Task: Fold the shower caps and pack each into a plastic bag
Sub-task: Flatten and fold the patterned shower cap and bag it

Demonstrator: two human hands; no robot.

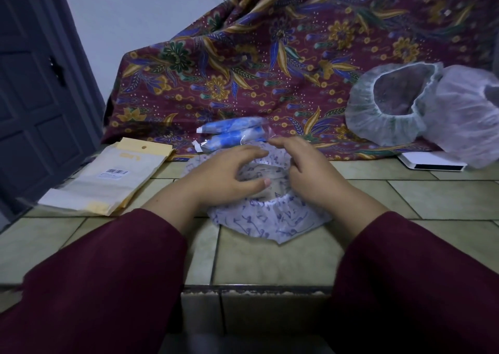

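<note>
A white shower cap with a blue print lies opening-up on the tiled floor in front of me. My left hand lies over its left side, with fingers curved over the far rim and the thumb on the near inner edge, gripping the plastic. On the right rim, my right hand pinches the elastic edge between its curled fingers and thumb. Just behind the cap lie two rolled blue caps in clear plastic bags.
Flat yellow-and-white packaging bags lie stacked at the left. Two open translucent shower caps sit at the right on a maroon floral cloth, above a white box. A dark door stands at the far left.
</note>
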